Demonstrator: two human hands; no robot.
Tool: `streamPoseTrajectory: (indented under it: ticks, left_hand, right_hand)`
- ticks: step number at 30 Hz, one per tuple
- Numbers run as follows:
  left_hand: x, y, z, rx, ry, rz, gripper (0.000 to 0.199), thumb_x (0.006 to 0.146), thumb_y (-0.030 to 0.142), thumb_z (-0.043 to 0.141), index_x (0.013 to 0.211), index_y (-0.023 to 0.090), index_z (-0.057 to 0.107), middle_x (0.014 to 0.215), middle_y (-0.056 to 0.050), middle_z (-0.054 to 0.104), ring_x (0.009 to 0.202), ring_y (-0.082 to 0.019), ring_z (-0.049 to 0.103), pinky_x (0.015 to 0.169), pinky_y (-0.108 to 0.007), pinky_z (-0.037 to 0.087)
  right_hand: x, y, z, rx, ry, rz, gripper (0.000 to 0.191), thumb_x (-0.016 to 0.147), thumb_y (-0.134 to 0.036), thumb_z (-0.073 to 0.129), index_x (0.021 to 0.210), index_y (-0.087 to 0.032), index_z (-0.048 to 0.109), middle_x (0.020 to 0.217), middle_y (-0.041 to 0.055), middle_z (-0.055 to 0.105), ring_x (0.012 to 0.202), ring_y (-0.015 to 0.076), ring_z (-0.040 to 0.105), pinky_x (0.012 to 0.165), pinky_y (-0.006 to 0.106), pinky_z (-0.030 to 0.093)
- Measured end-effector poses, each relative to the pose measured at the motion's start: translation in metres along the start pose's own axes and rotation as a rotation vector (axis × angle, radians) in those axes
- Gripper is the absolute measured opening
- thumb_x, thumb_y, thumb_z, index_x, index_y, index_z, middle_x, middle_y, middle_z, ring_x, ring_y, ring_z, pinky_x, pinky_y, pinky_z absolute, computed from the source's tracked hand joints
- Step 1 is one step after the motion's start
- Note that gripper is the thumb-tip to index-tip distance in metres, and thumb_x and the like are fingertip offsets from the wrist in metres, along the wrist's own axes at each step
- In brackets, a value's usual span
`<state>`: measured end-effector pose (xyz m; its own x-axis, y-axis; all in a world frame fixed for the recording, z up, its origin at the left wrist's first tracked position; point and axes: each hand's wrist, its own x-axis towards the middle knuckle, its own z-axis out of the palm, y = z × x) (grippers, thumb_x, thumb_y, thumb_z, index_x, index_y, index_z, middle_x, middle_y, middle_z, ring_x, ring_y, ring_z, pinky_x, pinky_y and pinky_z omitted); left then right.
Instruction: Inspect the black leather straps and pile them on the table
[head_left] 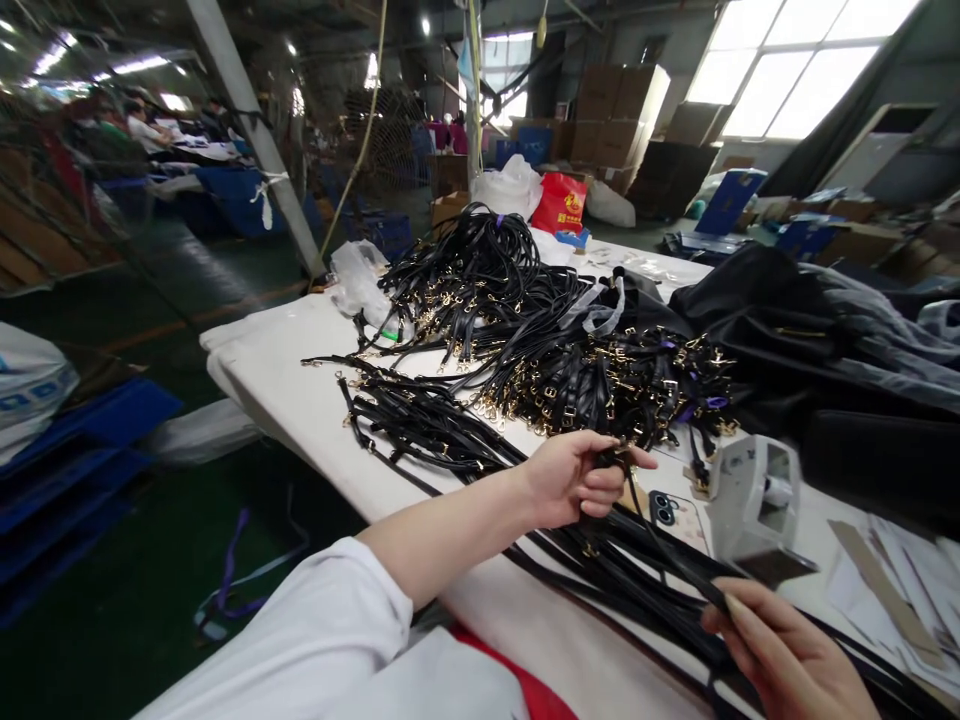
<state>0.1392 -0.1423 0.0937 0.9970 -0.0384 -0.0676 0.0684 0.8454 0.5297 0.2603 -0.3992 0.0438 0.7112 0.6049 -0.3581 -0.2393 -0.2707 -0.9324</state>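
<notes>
My left hand (pixel 581 478) is closed round the buckle end of a black strap, above the middle of the table. At the lower right, my right hand (pixel 780 640) pinches the same strap (pixel 667 545), which runs down between both hands. Beneath them a long bundle of black straps (pixel 420 430) with gold clasps lies across the white table (pixel 277 350). Behind it is a big heap of black straps (pixel 480 270) with gold hardware. A phone (pixel 679 518) lies partly behind the held strap.
A white tape dispenser or similar device (pixel 754 495) stands right of the phone. Papers (pixel 892 590) lie at the right edge. Black bags (pixel 772 300) are piled at the back right, and a red bag (pixel 559 203) is at the table's far end.
</notes>
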Motion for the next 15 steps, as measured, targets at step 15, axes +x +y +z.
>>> streamPoseTrajectory:
  ticks: [15]
  left_hand:
    - [0.001, -0.035, 0.002, 0.252, -0.052, -0.075, 0.033, 0.089, 0.037, 0.049, 0.1, 0.011, 0.067, 0.051, 0.006, 0.034, 0.041, -0.009, 0.024, 0.04, -0.02, 0.027]
  right_hand:
    - [-0.004, 0.0, 0.021, -0.079, 0.093, -0.302, 0.038, 0.064, -0.046, 0.086, 0.091, -0.022, 0.073, 0.066, 0.0034, 0.069, 0.05, 0.0147, 0.054, 0.041, 0.019, 0.044]
